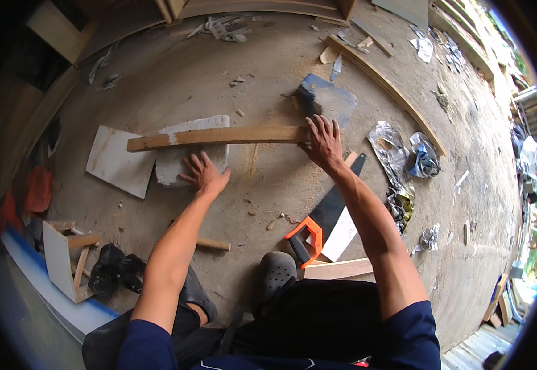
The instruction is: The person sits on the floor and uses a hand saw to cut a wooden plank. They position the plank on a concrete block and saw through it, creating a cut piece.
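A: Main item, with place?
B: Wooden bar [231,136], one; long, squared, light brown; laid across white block [176,169], left end out over white board [111,161], right end under right hand [326,147]

A: Long axis?
B: Left to right; left end slightly nearer than right end

A: Hand closer to bar?
B: Right hand, in contact; fingers extended over top near right end, thumb toward near side; firm clasp or plain pressing, cannot tell which

A: Left hand [206,177]?
B: Unclasped, fingers spread, nothing held; just short of bar on near side, over white block; contact with block uncertain

A: Ruling relation, then?
B: Bar directly beneath right hand, but on far side of left hand, with most of length stretching leftward from right hand

A: Other stock nearby?
B: Handsaw [331,205], one, dark blade, orange-and-black handle, on near side of right hand, blade slanting far and right; blue-sided block [325,98], one, on far side of right hand
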Demonstrator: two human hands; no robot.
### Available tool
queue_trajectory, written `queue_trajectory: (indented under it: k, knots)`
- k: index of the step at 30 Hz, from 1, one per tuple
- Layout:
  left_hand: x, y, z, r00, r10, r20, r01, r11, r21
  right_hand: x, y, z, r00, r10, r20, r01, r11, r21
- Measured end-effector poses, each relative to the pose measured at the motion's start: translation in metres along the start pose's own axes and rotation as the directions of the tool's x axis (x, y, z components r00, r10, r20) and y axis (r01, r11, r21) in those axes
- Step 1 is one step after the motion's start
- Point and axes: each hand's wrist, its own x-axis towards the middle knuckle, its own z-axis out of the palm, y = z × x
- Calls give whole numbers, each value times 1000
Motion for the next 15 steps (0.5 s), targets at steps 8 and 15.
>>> queue_trajectory:
  k: [8,15]
  knots:
    - [7,-25,-7,991,132,26,-133,990,48,-18,-145,20,678,-630,379,563,776,284]
    - [0,-41,-35,964,241,115,-245,969,18,-88,-284,25,505,-625,595,451,779,436]
